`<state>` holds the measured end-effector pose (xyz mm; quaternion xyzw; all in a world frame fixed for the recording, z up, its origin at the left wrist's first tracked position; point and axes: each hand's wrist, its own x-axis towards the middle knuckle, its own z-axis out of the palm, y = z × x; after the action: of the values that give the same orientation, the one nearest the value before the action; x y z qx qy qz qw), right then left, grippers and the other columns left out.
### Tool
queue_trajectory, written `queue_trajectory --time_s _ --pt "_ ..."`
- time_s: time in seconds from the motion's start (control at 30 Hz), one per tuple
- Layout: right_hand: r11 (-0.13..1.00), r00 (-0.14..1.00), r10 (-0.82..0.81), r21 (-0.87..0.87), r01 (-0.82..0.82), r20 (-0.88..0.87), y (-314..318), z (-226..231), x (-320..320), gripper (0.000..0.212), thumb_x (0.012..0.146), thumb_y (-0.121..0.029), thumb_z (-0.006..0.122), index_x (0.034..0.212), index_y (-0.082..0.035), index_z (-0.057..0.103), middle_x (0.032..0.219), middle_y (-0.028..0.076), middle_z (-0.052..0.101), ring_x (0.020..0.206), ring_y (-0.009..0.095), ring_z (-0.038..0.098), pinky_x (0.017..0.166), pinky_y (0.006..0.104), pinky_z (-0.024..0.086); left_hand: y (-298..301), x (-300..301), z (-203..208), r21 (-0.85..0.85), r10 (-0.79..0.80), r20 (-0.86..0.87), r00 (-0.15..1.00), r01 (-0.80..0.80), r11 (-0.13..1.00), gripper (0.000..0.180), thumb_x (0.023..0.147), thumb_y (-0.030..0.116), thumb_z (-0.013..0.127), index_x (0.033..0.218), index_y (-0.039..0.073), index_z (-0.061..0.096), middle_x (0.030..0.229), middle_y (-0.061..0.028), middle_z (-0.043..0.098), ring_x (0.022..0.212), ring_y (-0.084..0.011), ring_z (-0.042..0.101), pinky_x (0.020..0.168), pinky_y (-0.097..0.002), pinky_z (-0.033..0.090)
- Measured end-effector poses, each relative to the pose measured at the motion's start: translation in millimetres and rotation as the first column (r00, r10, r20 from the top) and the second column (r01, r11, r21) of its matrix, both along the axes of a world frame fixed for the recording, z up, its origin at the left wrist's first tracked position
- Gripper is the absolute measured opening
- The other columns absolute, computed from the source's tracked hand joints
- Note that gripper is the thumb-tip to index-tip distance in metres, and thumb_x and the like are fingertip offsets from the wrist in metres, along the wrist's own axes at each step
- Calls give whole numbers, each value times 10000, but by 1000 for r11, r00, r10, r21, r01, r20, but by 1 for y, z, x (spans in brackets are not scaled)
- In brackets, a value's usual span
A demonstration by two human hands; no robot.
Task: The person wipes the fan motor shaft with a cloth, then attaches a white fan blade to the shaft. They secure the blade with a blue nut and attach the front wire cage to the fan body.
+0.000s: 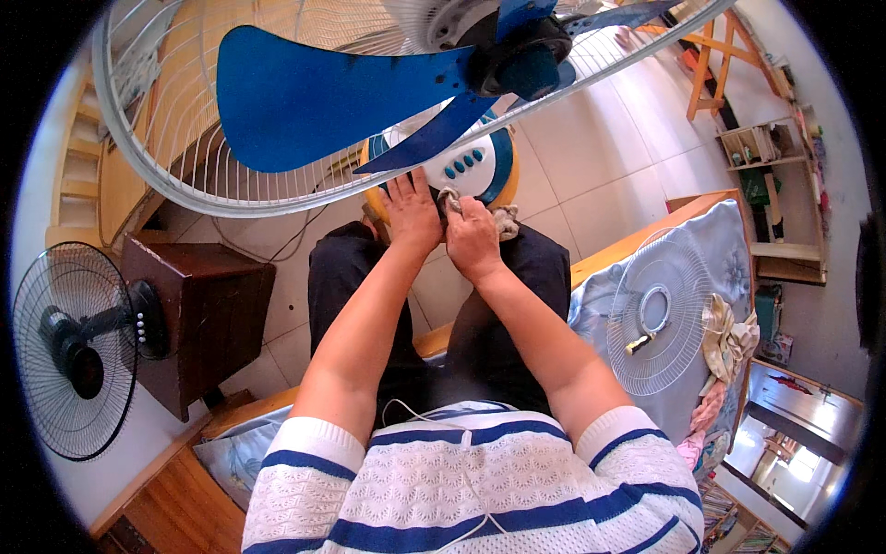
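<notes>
In front of my knees stands an electric fan whose base [489, 175] is white, blue and yellow with several blue buttons. Above it, close to me, tower the blue fan blade [314, 97] and its wire rear guard [277, 214], with no front guard on. My left hand [413, 212] lies on the near side of the base, fingers stretched out. Closed around a greyish rag [506, 222], my right hand [473, 242] presses at the base beside the left one. A bit of the rag pokes out above its fingers; the spot under the fingertips is hidden.
On the blue-covered bed [591, 319] at right lie a round wire fan guard [657, 355], a screwdriver [637, 345] and a crumpled beige cloth [729, 340]. A black fan [85, 369] stands left by a dark brown cabinet [208, 309]. Cables [254, 251] cross the tiled floor.
</notes>
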<state>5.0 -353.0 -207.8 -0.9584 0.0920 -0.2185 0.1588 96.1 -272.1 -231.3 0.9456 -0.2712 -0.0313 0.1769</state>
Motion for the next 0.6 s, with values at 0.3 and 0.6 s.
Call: queue_trajectory --time_s 0.3,0.6 --pt "984 984 -175 37 173 44 -56 4 9 351 762 -43 525 1103 -10 603 919 135 521 844 331 524 740 423 451 2 -2 33 19 -38 -112 993 40 999 1227 621 475 803 1453 21 23 1463 -252 134 1361 -464 119 1087 -563 166" --pt "990 988 -119 -59 125 99 -14 -9 2 247 746 -53 511 965 19 600 911 142 503 830 322 501 742 410 430 -4 -3 27 41 9 -98 995 -6 999 1135 649 390 787 1447 15 73 1448 -260 173 1353 -455 158 1084 -558 181"
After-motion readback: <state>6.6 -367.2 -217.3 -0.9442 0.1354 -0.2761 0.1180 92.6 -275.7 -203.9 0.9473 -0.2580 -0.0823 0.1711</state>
